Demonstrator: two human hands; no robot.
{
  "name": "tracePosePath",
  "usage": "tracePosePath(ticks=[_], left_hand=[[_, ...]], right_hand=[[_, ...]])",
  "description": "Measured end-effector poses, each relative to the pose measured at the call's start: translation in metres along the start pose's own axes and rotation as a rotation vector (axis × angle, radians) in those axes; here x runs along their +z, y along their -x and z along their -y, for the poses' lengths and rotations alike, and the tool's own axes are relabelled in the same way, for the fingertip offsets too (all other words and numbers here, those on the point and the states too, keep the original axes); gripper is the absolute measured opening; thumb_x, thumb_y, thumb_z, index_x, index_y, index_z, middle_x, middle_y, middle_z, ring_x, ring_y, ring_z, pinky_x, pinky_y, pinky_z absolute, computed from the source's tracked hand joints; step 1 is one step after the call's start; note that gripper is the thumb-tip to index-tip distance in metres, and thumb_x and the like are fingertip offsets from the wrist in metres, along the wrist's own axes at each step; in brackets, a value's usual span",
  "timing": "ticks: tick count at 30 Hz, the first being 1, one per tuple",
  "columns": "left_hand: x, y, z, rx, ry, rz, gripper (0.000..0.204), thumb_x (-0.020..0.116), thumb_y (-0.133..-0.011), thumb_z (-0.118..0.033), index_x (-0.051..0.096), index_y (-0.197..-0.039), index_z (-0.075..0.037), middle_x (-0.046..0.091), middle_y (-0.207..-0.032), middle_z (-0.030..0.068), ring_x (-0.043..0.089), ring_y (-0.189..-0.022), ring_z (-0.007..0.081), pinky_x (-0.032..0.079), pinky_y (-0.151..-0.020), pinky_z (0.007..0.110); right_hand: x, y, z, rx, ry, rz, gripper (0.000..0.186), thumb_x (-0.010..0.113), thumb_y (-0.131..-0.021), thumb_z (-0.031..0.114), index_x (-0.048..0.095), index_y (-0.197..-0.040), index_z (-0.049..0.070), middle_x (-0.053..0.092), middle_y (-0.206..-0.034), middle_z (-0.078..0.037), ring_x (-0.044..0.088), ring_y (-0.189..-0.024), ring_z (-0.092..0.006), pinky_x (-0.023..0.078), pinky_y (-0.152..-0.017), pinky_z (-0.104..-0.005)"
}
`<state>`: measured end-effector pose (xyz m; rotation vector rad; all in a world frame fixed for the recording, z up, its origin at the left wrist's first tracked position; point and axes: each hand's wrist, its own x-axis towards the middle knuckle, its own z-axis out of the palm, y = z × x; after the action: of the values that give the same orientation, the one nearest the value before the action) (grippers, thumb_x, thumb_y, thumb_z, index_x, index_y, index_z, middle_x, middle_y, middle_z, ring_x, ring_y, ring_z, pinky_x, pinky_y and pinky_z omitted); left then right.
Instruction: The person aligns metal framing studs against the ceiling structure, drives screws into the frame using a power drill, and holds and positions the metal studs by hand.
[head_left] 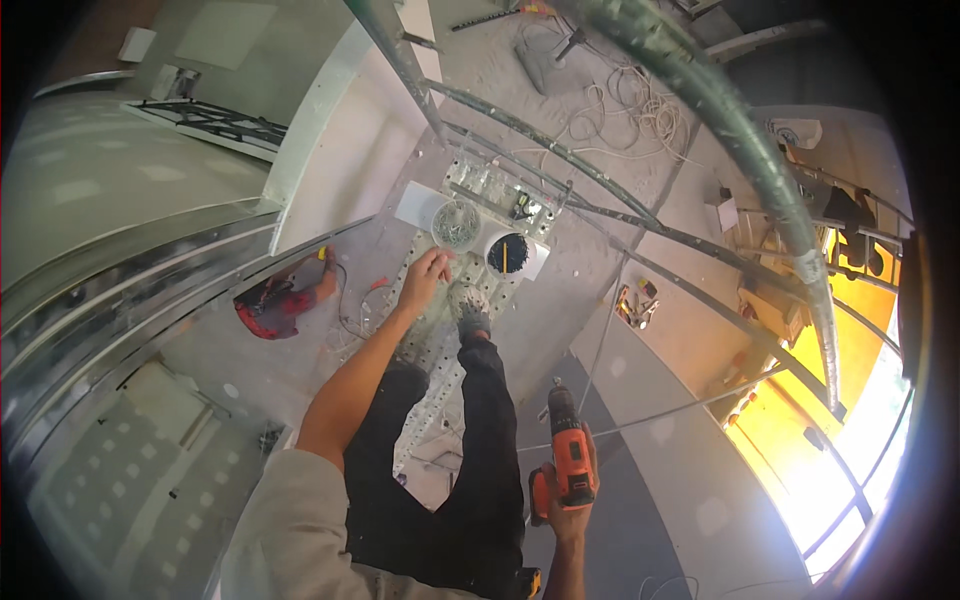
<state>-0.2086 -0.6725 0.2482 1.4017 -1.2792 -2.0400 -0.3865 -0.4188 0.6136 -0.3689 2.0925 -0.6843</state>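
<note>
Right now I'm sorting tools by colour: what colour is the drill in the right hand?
Orange and black drill, in the right hand; head view.

Orange-and-black drill (568, 462), black trousers (470, 470), grey sleeve (290, 525), silvery screws (456, 224) (in a white tub (437, 238))

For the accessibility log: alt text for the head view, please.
Seen from above, a person on a perforated metal platform reaches the left hand down beside a round container of silvery screws, while the right hand grips an orange and black cordless drill. A second round tub with a dark inside sits alongside.
</note>
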Motion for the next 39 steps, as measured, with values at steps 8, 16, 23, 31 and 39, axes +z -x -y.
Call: tracePosePath(ticks=[8, 16, 23, 31, 39], left_hand=[[0.017, 0.124, -0.142, 0.391, -0.439, -0.034, 0.018, 0.055, -0.101, -0.016, 0.070, -0.101, -0.006, 0.069, -0.094, 0.0078, 0.059, -0.097, 0.0264, 0.045, -0.092, 0.038], [0.034, 0.274, -0.314, 0.463, -0.484, 0.025, 0.017, 0.055, -0.100, -0.011, 0.071, -0.103, -0.005, 0.065, -0.080, 0.0057, 0.057, -0.081, 0.0265, 0.045, -0.079, 0.038], [0.037, 0.410, -0.446, 0.608, -0.628, 0.154, 0.016, 0.057, -0.098, -0.005, 0.070, -0.106, -0.007, 0.067, -0.082, 0.0017, 0.057, -0.083, 0.0254, 0.043, -0.084, 0.040], [0.031, 0.505, -0.469, 0.078, 0.061, 0.236, 0.024, 0.050, -0.108, -0.027, 0.061, -0.106, -0.006, 0.057, -0.084, 0.0007, 0.055, -0.080, 0.0086, 0.045, -0.074, 0.029], [0.036, 0.550, -0.481, 0.155, -0.168, 0.143, 0.036, 0.045, -0.108, -0.035, 0.062, -0.109, -0.004, 0.066, -0.105, 0.0141, 0.063, -0.100, 0.0294, 0.047, -0.092, 0.040]], right_hand=[[-0.006, 0.018, 0.047, -0.176, 0.017, 0.061, 0.048, 0.071, -0.086, 0.005, 0.058, -0.132, -0.003, 0.068, -0.100, -0.012, 0.062, -0.085, -0.0175, 0.051, -0.082, -0.0324], [-0.047, 0.082, 0.155, -0.388, -0.005, 0.021, 0.018, 0.073, -0.087, 0.008, 0.069, -0.104, 0.002, 0.071, -0.092, -0.009, 0.067, -0.082, -0.0212, 0.053, -0.077, -0.0357], [-0.088, 0.134, 0.239, -0.648, 0.047, 0.097, 0.021, 0.072, -0.091, 0.009, 0.068, -0.108, -0.002, 0.073, -0.093, -0.008, 0.068, -0.082, -0.0151, 0.054, -0.075, -0.0318], [-0.091, 0.131, 0.297, -0.876, 0.128, 0.324, 0.038, 0.078, -0.087, 0.016, 0.065, -0.118, -0.002, 0.070, -0.105, -0.016, 0.068, -0.090, -0.0279, 0.052, -0.083, -0.0368], [-0.056, 0.147, 0.352, -1.181, 0.184, 0.416, 0.034, 0.079, -0.085, 0.013, 0.066, -0.115, 0.001, 0.071, -0.100, -0.010, 0.067, -0.087, -0.0203, 0.051, -0.080, -0.0349]])
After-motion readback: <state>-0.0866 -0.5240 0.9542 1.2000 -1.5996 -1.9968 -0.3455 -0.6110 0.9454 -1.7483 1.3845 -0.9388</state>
